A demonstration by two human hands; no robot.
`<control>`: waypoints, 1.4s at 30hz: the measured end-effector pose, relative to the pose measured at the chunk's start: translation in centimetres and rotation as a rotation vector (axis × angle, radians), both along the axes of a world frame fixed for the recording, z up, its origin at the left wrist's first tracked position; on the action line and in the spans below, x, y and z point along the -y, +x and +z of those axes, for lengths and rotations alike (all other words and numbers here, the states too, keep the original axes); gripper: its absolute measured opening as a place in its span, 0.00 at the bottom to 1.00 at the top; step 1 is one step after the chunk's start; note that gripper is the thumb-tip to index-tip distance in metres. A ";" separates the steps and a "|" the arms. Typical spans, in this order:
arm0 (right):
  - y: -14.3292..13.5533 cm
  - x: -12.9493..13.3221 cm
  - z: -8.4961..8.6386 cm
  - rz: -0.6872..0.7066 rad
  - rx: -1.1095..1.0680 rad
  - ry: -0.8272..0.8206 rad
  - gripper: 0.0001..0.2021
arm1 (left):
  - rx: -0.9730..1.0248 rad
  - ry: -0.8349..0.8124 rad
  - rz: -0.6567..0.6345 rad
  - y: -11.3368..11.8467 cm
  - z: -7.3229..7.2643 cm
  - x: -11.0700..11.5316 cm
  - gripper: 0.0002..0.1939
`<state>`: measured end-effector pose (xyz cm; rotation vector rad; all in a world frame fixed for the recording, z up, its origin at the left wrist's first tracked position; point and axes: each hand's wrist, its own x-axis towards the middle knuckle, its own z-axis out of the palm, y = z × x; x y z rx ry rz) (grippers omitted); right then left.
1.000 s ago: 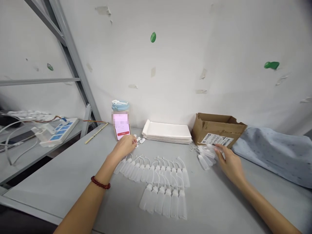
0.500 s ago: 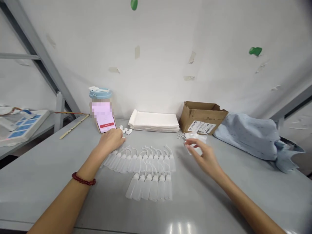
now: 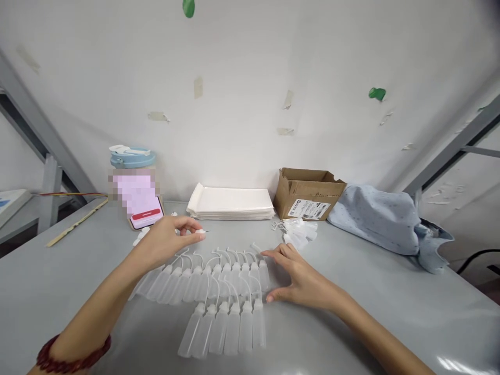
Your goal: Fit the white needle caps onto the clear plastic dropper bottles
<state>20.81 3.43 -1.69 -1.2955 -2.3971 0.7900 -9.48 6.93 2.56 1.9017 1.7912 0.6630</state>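
Between thumb and fingers, my left hand (image 3: pixel 175 237) pinches a small white cap (image 3: pixel 200 232) with a thin dark pin sticking out to the right. My right hand (image 3: pixel 291 273) is open, thumb and index finger apart, beside the right end of the back row of translucent squeeze bottles (image 3: pixel 195 284). Its index fingertip is close to the last bottle's bent tube; contact is unclear. A front row of similar bottles (image 3: pixel 224 330) lies nearer to me, thin white tubes pointing away. More small white caps (image 3: pixel 140 235) lie partly hidden behind my left hand.
A phone (image 3: pixel 144 208) leans against a blue-lidded container (image 3: pixel 132 157) at the back left. A stack of white padded envelopes (image 3: pixel 234 203) lies by the wall. Loose bottles (image 3: pixel 300 230) lie before a cardboard box (image 3: pixel 308 192), with blue cloth (image 3: pixel 375 219) to its right.
My right hand has moved left and nearer, from the loose bottles to the back row's right end. My left hand has lifted off the cap pile with a cap. The view has shifted right.
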 end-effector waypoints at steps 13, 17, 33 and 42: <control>-0.5 0.7 0.3 0.041 0.089 0.084 0.18 | 0.776 -0.188 -0.088 1.9 -0.8 1.1 0.12; 0.0 0.9 0.8 0.055 0.080 0.069 0.23 | 0.790 -0.257 -0.110 2.5 -1.0 1.0 0.11; 0.5 1.3 1.0 0.018 0.123 -0.076 0.25 | 0.845 -0.314 -0.047 3.3 -0.9 1.4 0.09; 0.1 1.7 0.9 -0.088 -0.078 -0.149 0.27 | 0.884 -0.430 -0.134 6.9 -1.4 2.8 0.12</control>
